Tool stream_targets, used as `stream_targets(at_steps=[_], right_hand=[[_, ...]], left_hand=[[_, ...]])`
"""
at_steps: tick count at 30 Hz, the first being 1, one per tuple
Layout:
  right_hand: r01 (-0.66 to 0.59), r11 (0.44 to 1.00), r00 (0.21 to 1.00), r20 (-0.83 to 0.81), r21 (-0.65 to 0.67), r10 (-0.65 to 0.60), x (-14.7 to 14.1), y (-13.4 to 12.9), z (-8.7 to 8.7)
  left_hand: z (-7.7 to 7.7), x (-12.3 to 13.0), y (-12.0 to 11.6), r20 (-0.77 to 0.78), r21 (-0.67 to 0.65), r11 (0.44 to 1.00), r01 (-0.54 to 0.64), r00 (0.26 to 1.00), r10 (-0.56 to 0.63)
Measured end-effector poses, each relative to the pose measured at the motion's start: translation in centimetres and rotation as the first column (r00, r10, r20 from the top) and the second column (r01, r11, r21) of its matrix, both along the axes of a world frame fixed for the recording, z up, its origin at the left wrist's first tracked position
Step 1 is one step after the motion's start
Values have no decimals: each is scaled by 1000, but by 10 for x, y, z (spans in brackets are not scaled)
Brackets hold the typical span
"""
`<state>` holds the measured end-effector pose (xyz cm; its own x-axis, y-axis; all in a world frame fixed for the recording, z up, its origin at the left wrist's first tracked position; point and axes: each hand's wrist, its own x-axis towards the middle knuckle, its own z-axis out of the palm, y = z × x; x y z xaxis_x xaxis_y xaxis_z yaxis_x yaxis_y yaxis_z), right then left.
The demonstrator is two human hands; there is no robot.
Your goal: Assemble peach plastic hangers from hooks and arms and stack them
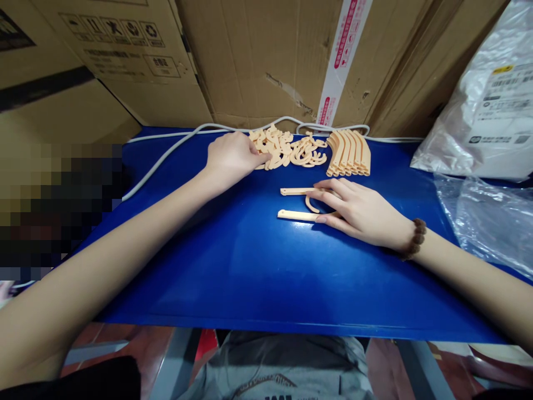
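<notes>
My left hand (234,158) reaches into the left side of a pile of small peach plastic parts (278,147), its fingers bent together at the pile; what they grip, if anything, is too small to tell. Beside that lies a heap of peach hooks (308,151). My right hand (353,211) is closed over two long peach arms (296,215) and a curved hook (310,205) on the blue table. The arms' ends stick out to the left, apart from each other. Several curved peach arms (348,153) lie in a row behind my right hand.
Cardboard boxes (258,61) stand along the back of the blue table (250,278). A white cable (166,151) runs along the rear edge and down the left. On the right are a white plastic package (495,105) and clear plastic wrap (487,216).
</notes>
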<state>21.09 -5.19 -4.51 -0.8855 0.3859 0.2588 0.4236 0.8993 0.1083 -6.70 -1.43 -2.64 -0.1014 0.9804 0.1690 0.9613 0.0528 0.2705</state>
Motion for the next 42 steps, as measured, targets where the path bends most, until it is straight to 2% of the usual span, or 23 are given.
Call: stream_targets(at_steps=[10, 16, 20, 25, 28, 31, 34, 36, 39, 42], right_hand=[[9, 1000, 1000, 11, -3, -9, -1, 1, 0], [9, 1000, 1000, 10, -4, -9, -1, 0, 0], [13, 1000, 1000, 10, -6, -13, -1, -1, 0], [20, 1000, 1000, 20, -24, -20, 0, 0, 1], [24, 999, 1000, 21, -27, -24, -1, 0, 1], [24, 999, 1000, 15, -26, -23, -1, 0, 0], [14, 1000, 1000, 22, -22, -14, -1, 0, -1], [24, 1000, 999, 22, -5, -24, -2, -1, 0], [97, 995, 994, -51, 37, -95, -4, -5, 3], [160, 987, 962, -222, -10, -158, -5, -10, 7]], left_hand=[[1, -1, -1, 46, -72, 994, -81, 995, 84], [-1, 0, -2, 81, -71, 995, -75, 994, 80], [-3, 0, -2, 116, -40, 997, -65, 991, 69], [2, 1, -12, 167, 69, 998, -13, 986, 1], [3, 3, -28, 147, 179, 978, 109, 980, -137], [1, 5, -46, -57, 206, 914, 351, 936, -347], [-4, 7, -59, -293, 116, 820, 561, 808, -511], [-8, 8, -63, -378, 64, 751, 657, 713, -591], [-11, 6, -65, -474, 67, 676, 734, 619, -626], [-11, 2, -66, -563, 99, 644, 758, 577, -592]])
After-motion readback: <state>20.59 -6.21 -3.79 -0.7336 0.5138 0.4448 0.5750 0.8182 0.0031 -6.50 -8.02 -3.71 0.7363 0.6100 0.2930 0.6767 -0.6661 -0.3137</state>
